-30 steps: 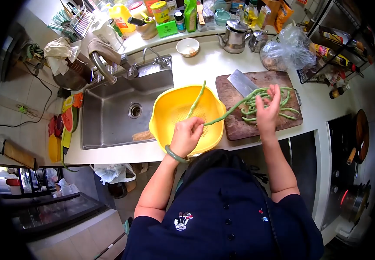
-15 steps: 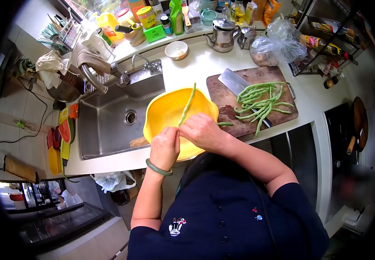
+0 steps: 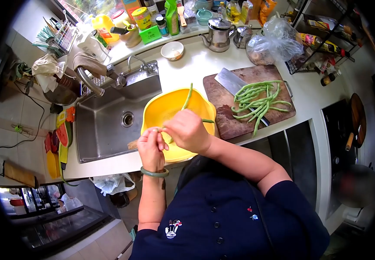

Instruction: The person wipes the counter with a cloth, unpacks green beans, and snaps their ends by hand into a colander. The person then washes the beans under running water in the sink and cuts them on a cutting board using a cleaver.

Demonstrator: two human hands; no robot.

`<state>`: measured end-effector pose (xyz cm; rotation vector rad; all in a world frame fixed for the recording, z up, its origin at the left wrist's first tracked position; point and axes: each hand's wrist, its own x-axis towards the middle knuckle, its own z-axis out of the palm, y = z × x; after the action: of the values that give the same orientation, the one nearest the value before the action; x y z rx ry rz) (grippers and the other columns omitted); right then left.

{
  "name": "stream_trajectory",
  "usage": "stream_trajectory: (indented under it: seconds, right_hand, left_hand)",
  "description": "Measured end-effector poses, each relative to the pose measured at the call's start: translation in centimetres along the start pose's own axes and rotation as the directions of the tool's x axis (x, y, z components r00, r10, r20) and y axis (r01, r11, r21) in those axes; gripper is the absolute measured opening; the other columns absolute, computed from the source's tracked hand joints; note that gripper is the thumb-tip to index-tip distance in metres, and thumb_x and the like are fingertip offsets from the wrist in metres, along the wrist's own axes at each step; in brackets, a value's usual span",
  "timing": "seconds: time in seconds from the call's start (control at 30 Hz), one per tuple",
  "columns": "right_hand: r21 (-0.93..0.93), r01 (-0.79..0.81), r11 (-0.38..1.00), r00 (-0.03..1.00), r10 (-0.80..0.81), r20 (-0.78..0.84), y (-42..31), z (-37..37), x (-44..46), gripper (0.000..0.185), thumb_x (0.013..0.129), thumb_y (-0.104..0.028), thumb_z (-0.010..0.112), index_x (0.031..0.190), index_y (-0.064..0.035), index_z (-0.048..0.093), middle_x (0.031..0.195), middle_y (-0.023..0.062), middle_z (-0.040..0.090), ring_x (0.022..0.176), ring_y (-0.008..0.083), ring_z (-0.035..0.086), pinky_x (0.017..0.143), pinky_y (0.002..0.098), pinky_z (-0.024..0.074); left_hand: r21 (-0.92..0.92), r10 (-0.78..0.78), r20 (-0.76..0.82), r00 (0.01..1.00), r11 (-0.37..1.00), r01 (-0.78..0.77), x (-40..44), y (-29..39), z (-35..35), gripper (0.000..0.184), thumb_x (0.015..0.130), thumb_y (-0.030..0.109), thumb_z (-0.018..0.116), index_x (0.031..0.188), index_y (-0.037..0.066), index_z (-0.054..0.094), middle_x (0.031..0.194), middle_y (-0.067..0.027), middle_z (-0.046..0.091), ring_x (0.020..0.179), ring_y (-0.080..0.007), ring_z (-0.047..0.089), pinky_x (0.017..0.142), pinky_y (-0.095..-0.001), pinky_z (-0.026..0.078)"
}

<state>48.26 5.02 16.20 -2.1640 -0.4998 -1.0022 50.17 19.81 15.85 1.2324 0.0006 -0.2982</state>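
Observation:
A yellow plastic basin (image 3: 152, 106) with small holes sits at the counter's front edge, beside the sink. My right hand (image 3: 191, 132) is closed over it, gripping a long green bean (image 3: 188, 97) that sticks up past the knuckles. A second bean end (image 3: 207, 121) pokes out on that hand's right side. My left hand (image 3: 151, 147), with a green bangle at the wrist, pinches the bean's near end, touching the right fingertips. That end is mostly hidden by fingers. On the wooden chopping board (image 3: 222, 123) lies a pile of green beans (image 3: 261, 102) over a cleaver (image 3: 230, 81).
To the left is a steel sink (image 3: 105, 141) with a tap (image 3: 90, 81). Behind stand a white bowl (image 3: 172, 51), a metal kettle (image 3: 218, 34) and a plastic bag (image 3: 278, 41). A wire rack (image 3: 300, 65) is at the right.
My hands have shifted slightly left, the right one rolling over toward the left fingertips. The upright bean now shows less of its length. The second bean end has moved left, above the basin.

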Motion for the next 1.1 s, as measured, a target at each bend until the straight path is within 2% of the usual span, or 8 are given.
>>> stream_trajectory:
  seconds: [0.1,0.27,0.43,0.5,0.63,0.77,0.87,1.1]
  right_hand:
    - [0.217,-0.287,0.933,0.939,0.319,-0.128,0.8,-0.2,0.0,0.010,0.076,-0.006,0.067,0.083,-0.0007,0.063,0.073,0.0112,0.061,0.068,0.0267,0.059,0.062,0.0333,0.0459]
    - [0.296,-0.384,0.874,0.902,0.424,-0.080,2.7,1.9,-1.6,0.013,0.077,-0.009,0.067,0.087,-0.0009,0.065,0.075,0.0131,0.062,0.069,0.0274,0.060,0.063,0.0332,0.0471]
    - [0.053,-0.282,0.958,0.918,0.253,0.306,3.9,4.3,-3.6,0.025,0.075,-0.014,0.067,0.097,-0.0049,0.062,0.083,0.0113,0.062,0.081,0.0281,0.060,0.071,0.0376,0.0482]
    - [-0.002,-0.196,0.981,0.862,0.173,0.476,3.3,4.7,-4.6,0.040,0.069,-0.014,0.071,0.107,-0.0069,0.058,0.093,0.0104,0.060,0.090,0.0294,0.057,0.076,0.0390,0.0472]
    - [0.010,-0.182,0.983,0.898,0.162,0.408,5.2,0.3,-5.3,0.019,0.070,-0.011,0.065,0.087,-0.0045,0.061,0.086,0.0116,0.061,0.085,0.0288,0.058,0.077,0.0396,0.0470]
    - [-0.419,-0.297,0.858,0.923,0.371,0.105,11.6,-9.0,-7.7,0.009,0.076,-0.008,0.052,0.072,-0.0030,0.059,0.073,0.0146,0.058,0.074,0.0311,0.057,0.068,0.0410,0.0448]
    - [-0.739,-0.308,0.599,0.831,0.547,0.098,15.6,-14.4,-12.2,0.007,0.074,-0.003,0.051,0.072,-0.0029,0.058,0.077,0.0137,0.058,0.080,0.0309,0.056,0.072,0.0413,0.0435]
    - [-0.696,-0.203,0.689,0.860,0.466,0.210,15.9,-17.3,-13.3,0.007,0.073,-0.004,0.056,0.077,-0.0059,0.061,0.077,0.0076,0.055,0.082,0.0252,0.053,0.074,0.0368,0.0418]
  left_hand:
    - [-0.268,-0.101,-0.010,0.995,0.959,0.095,0.9,-0.1,-2.5,0.015,0.093,0.013,0.044,0.089,0.002,0.053,0.064,0.0014,0.045,0.050,-0.0053,0.039,0.046,-0.0191,0.034]
    - [-0.395,-0.164,0.098,0.982,0.899,0.189,1.6,-1.7,-6.3,0.017,0.092,0.017,0.045,0.086,0.005,0.054,0.064,-0.0007,0.046,0.050,-0.0105,0.041,0.048,-0.0238,0.037]
    - [-0.453,-0.174,0.156,0.972,0.862,0.227,1.9,-3.0,-7.0,0.017,0.093,0.017,0.045,0.089,0.005,0.055,0.069,-0.0027,0.050,0.054,-0.0119,0.045,0.050,-0.0242,0.040]
    - [-0.358,-0.232,-0.086,0.969,0.915,0.187,1.9,-3.0,-6.4,0.015,0.093,0.015,0.046,0.094,0.004,0.056,0.078,-0.0053,0.055,0.060,-0.0123,0.049,0.053,-0.0243,0.044]
    - [-0.311,-0.239,0.001,0.971,0.923,0.228,1.7,-3.2,-7.5,0.015,0.093,0.013,0.047,0.101,0.003,0.054,0.083,-0.0052,0.057,0.066,-0.0114,0.053,0.057,-0.0234,0.047]
    - [-0.324,-0.245,0.010,0.970,0.916,0.235,1.2,-3.8,-8.4,0.015,0.093,0.013,0.047,0.101,0.003,0.054,0.082,-0.0042,0.057,0.065,-0.0114,0.053,0.057,-0.0238,0.047]
    - [-0.331,-0.247,0.018,0.969,0.913,0.239,1.0,-4.2,-8.1,0.015,0.093,0.014,0.047,0.101,0.003,0.055,0.082,-0.0033,0.056,0.064,-0.0116,0.052,0.057,-0.0244,0.046]
    - [-0.244,-0.236,0.071,0.969,0.938,0.246,0.9,-3.3,-5.6,0.015,0.092,0.013,0.050,0.100,0.003,0.056,0.080,-0.0035,0.056,0.063,-0.0110,0.052,0.056,-0.0246,0.045]
